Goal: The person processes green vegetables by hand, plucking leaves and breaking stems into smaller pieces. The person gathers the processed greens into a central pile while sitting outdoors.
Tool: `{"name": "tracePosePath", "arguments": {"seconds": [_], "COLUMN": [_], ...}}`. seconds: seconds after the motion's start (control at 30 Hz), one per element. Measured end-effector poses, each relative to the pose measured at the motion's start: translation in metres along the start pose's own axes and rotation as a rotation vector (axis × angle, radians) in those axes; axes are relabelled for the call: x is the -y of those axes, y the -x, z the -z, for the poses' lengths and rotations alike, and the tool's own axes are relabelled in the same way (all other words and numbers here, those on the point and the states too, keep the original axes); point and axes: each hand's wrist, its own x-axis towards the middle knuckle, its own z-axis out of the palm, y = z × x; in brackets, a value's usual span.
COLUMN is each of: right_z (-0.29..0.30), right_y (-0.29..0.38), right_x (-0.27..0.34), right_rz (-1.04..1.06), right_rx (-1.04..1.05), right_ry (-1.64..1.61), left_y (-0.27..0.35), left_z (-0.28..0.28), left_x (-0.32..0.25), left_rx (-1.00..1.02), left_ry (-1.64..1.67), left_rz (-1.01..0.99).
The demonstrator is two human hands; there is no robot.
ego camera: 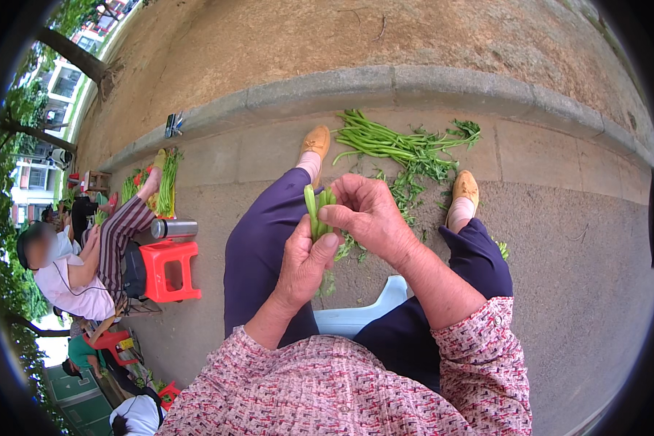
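My left hand (309,267) is closed around a small bunch of short green stems (317,212), held upright above my lap. My right hand (368,215) meets it from the right, thumb and fingers touching the tops of the same stems. Whether a separate piece sits between the right fingertips is hard to make out. Beyond the hands, a pile of long leafy green vegetable stalks (384,139) lies on the pavement between my shoes. Loose leaves (406,196) trail from the pile towards me, partly hidden behind my right hand.
I sit on a light blue plastic stool (340,320). A concrete kerb (327,90) runs across ahead, with bare soil behind it. To the left are a red plastic stool (171,272), a steel thermos (175,228), a seated person (82,272) and more green stalks (167,185).
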Motion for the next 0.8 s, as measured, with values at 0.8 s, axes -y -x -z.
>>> {"name": "tracePosePath", "arguments": {"seconds": [0.8], "right_z": [0.0027], "right_y": [0.0021], "right_x": [0.0103], "right_rz": [-0.051], "right_rx": [0.042], "right_ry": [-0.027], "left_y": [-0.0013], "left_z": [-0.0024], "left_x": [0.0005], "left_rx": [0.003], "left_ry": [-0.149], "left_rz": [-0.043]}}
